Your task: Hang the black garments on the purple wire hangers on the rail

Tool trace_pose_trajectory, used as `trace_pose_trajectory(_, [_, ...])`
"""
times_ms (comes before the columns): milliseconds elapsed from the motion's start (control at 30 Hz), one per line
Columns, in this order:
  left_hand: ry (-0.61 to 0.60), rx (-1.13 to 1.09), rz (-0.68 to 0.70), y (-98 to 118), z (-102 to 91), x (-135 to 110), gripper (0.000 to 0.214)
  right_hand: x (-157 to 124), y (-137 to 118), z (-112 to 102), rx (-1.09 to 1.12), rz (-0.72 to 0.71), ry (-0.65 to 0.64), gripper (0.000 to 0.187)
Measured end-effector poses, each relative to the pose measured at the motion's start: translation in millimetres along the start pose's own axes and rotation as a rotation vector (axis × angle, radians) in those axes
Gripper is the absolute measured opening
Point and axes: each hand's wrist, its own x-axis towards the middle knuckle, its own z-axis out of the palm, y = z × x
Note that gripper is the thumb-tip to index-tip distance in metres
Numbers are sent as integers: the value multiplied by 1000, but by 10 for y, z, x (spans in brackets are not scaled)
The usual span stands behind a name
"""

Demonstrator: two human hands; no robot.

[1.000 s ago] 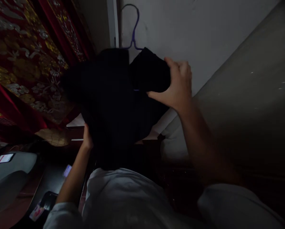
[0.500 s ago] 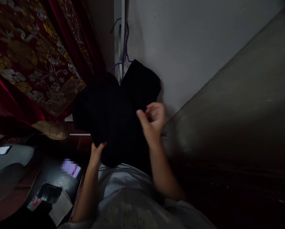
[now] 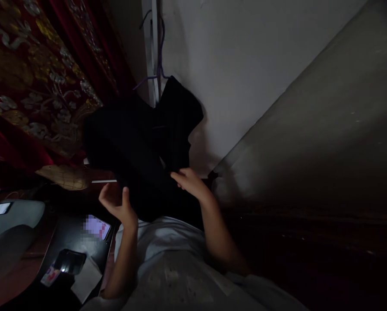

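Note:
A black garment, perhaps a shirt, hangs from a purple hanger in front of me. Its front parts along a gap near the middle, and the dark cloth hides its finer details. With fingers pinched together, my right hand grips the garment at the edge beside that gap. My left hand is off the cloth at its lower left, thumb raised and fingers apart, holding nothing.
Behind the hanger runs a pale metal upright against the wall. An embroidered red cloth hangs at left. Below it are a woven brown object and a dark surface with a lit phone, a black phone and a pale packet.
My left hand has let go of the garment and opened to its left. My right hand has moved down and left and closed on the cloth, whose front gap now shows.

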Motion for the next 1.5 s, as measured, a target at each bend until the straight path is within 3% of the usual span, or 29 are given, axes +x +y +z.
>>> trace_pose_trajectory(33, [0,13,140,30,45,-65,43,-36,-16,-25,24,19,-45,40])
trace_pose_trajectory(100, [-211,54,264,64,159,-203,31,-83,-43,-54,88,25,-98,41])
trace_pose_trajectory(133, [-379,70,242,63,224,-266,29,-96,-53,-58,120,19,-110,41])
trace_pose_trajectory(200, [-682,72,74,29,357,-365,36,-112,-61,-51,181,-9,-111,44])
trace_pose_trajectory(267, [-823,30,-107,-28,462,-420,41,-123,-59,-23,245,-36,-129,49])
trace_pose_trajectory(400, [-747,16,-189,-116,505,-435,17,-144,-51,81,329,-124,-167,51])
trace_pose_trajectory(667, [-620,75,44,-122,417,-471,13,-187,-90,217,416,-291,146,43])
trace_pose_trajectory(867, [-547,30,104,-121,462,-540,4,-301,-115,115,294,-389,177,13])
trace_pose_trajectory(1133, [-530,37,-34,-150,456,-598,16,-271,-38,55,131,-268,3,24])
trace_pose_trajectory(1267, [-561,36,-39,-149,441,-596,15,-287,-103,40,66,-290,-74,25])
trace_pose_trajectory(1400, [-591,55,-30,-158,429,-606,14,-336,-189,-56,-19,-245,-105,30])
trace_pose_trajectory(1500, [-597,50,-31,-168,434,-612,10,-349,-156,-45,43,-165,-93,23])
